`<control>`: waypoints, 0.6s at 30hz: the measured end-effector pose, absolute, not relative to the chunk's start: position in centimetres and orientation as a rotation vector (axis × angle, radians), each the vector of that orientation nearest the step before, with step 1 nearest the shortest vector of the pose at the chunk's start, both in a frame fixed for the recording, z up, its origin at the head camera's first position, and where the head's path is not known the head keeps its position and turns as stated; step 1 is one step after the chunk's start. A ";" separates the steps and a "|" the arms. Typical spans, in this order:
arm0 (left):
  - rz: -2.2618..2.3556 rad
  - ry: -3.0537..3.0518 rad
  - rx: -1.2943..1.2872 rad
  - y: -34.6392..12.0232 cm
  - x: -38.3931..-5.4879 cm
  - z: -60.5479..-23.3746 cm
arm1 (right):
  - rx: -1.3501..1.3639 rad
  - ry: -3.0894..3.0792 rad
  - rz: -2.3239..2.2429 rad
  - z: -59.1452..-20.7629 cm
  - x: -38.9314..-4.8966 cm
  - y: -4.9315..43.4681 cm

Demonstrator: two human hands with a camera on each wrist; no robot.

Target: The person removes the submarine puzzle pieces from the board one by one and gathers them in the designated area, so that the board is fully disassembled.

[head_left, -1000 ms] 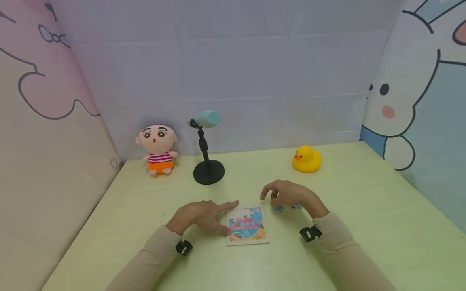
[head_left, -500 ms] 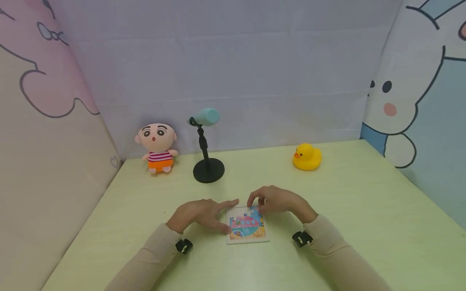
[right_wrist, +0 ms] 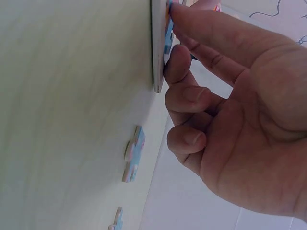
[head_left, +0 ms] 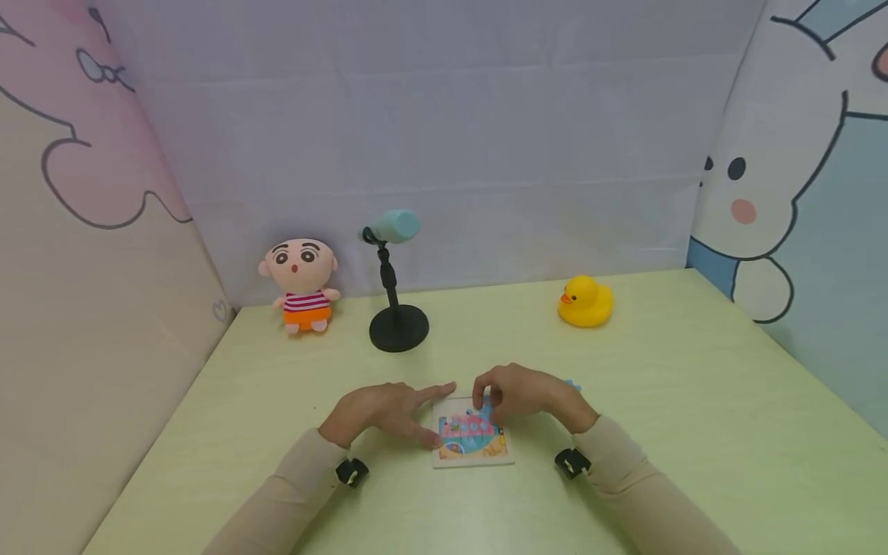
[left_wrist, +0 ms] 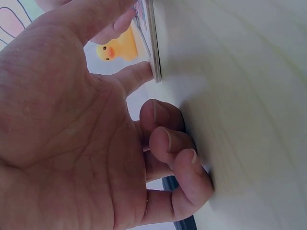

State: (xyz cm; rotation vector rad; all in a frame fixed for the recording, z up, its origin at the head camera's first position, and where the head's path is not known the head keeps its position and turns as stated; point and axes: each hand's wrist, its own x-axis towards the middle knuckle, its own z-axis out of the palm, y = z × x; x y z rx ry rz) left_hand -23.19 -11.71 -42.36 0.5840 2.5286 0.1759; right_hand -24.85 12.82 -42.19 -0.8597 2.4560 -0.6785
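Left hand [head_left: 383, 409], thumb and forefinger outstretched, touches the puzzle board [head_left: 475, 464]; I can't tell whether the right hand [head_left: 525, 390] over it grips anything.

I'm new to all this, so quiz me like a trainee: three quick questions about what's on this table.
1. Which toy is nearer the black stand: the plush doll or the rubber duck?
2. True or false: the right hand is touching the rubber duck.
3. The left hand touches:
A) the black stand
B) the jigsaw puzzle
C) the plush doll

Key:
1. The plush doll.
2. False; it is at the jigsaw puzzle.
3. B.
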 end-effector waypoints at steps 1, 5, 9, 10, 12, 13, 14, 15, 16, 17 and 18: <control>0.174 2.528 0.582 -11.7 -23.2 -42.4 | -0.863 2.457 -0.680 -42.2 -24.8 12.8; 0.173 2.521 0.575 -11.7 -23.2 -42.4 | -0.871 2.466 -0.673 -42.3 -24.7 12.7; 0.174 2.516 0.574 -11.7 -23.1 -42.3 | -0.918 2.471 -0.658 -42.4 -24.8 12.6; 0.174 2.516 0.574 -11.7 -23.1 -42.3 | -0.932 2.475 -0.649 -42.4 -24.8 12.6; 0.174 2.517 0.576 -11.7 -23.2 -42.4 | -0.967 2.484 -0.637 -42.4 -24.9 12.6; 0.172 2.517 0.575 -11.7 -23.2 -42.4 | -0.975 2.491 -0.631 -42.4 -24.9 12.6; 0.172 2.517 0.574 -11.7 -23.3 -42.5 | -0.980 2.502 -0.624 -42.3 -24.9 12.6; 0.172 2.516 0.573 -11.7 -23.3 -42.6 | -0.982 2.513 -0.616 -42.3 -25.0 12.6; 0.169 2.514 0.571 -11.7 -23.4 -42.6 | -0.984 2.520 -0.617 -42.2 -25.0 12.6; 0.166 2.514 0.569 -11.7 -23.4 -42.6 | -0.988 2.529 -0.616 -42.2 -25.0 12.7; 0.165 2.512 0.567 -11.7 -23.4 -42.6 | -0.992 2.535 -0.616 -42.1 -25.0 12.7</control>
